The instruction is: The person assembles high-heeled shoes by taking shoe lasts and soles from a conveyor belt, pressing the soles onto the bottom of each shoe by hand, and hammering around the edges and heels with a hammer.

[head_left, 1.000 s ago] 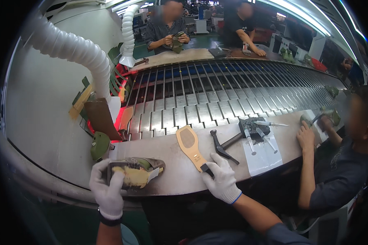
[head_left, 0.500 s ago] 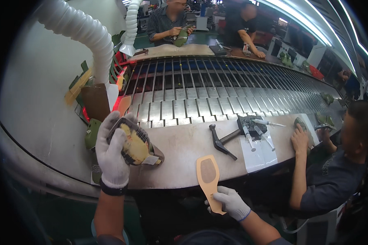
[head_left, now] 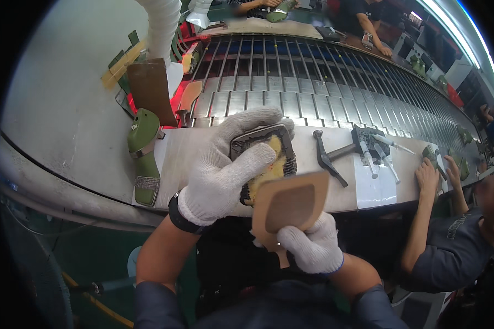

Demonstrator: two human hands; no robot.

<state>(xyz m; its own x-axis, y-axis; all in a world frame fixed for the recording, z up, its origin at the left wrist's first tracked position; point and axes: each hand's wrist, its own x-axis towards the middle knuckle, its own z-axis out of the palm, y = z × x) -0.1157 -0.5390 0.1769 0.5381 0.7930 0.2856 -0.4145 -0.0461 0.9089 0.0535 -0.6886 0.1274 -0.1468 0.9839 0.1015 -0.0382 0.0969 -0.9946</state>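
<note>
My left hand (head_left: 219, 170), in a white knit glove, grips a lasted shoe (head_left: 282, 159) with its bottom turned up. That bottom has a dark, pleated edge and a yellowish middle; the rest of the shoe is mostly hidden by the glove. Between the thumb and fingers of my gloved right hand (head_left: 315, 247) is a tan sole (head_left: 293, 205) with a darker patch on its broad end. The sole is tilted, just in front of the shoe's near end, and overlaps it in view. I cannot tell whether the two touch.
A hammer (head_left: 330, 156) lies right of my hands, beside a dark block (head_left: 362, 137) with several white-handled tools, over a white sheet (head_left: 376, 189). A green shoe (head_left: 144, 153) stands left. Beyond the bench runs a slatted metal conveyor (head_left: 269, 104). A co-worker's hands (head_left: 428, 175) work at right.
The shoe in my left hand has come rightward, in front of me. My right hand has raised the sole up to it. The view has tilted down and turned left.
</note>
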